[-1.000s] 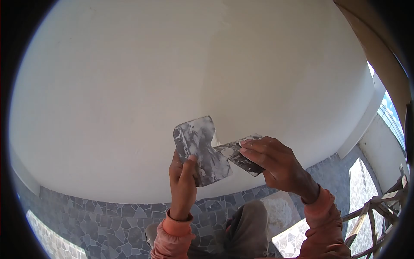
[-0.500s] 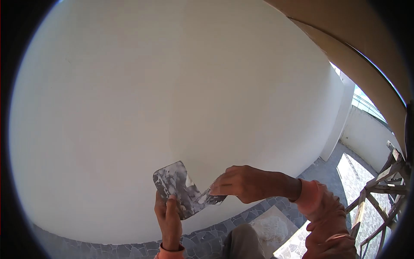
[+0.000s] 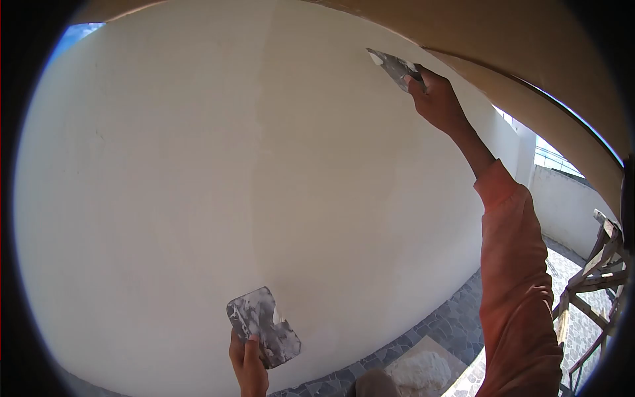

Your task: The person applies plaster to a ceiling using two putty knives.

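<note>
My right hand (image 3: 436, 99) holds tight a small grey metal scraper (image 3: 391, 65) at one o'clock, up by the white wall (image 3: 198, 165). My left hand (image 3: 248, 360) holds tight a flat grey smeared plate (image 3: 262, 326) at six o'clock.

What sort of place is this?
Probably an open terrace under finishing work: a smooth white wall, a mosaic stone floor with a heap of white putty, and a wooden trestle. The left hand holds a smeared plate, the right hand a scraper.

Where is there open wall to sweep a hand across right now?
The wall is bare between the smeared plate in the left hand, low down, and the blade in the right hand, up by the ceiling. Crowded: lower right, with putty heap and wooden frame.
</note>
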{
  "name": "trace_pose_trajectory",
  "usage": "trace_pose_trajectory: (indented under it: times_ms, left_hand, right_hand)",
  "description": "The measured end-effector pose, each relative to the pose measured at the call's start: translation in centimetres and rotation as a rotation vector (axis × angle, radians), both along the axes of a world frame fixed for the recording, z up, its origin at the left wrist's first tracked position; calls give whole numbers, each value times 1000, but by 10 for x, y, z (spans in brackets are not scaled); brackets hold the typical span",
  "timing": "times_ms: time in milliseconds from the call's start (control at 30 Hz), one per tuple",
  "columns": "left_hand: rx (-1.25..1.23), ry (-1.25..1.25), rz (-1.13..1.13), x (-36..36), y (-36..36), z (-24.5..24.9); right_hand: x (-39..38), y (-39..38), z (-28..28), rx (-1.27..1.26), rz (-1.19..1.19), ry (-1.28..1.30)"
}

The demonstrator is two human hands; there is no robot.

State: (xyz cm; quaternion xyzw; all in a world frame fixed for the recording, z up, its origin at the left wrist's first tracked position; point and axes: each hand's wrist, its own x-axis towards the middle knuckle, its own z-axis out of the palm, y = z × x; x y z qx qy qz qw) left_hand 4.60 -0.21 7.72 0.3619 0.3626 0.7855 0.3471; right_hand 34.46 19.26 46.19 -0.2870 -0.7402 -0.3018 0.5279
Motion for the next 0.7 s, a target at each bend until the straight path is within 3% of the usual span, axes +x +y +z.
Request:
trace_pose_trajectory:
  times_ms: [100,200,333,500,700]
  left_hand:
    - [-33,24,-10,-5,-1,-3]
    - [-39,20,-22,-11,3,-7]
    - [30,113,-145,-29,1,-19]
    - [22,149,-130,-32,5,-22]
    - [2,132,-133,-32,4,-18]
  right_hand:
    - [3,22,49,148,-104,-25]
    - [-1,48,75,405,14,-122]
    - [-8,63,89,361,-7,-161]
    - [-15,75,91,324,-55,-141]
    - [-25,92,99,450,-112,-187]
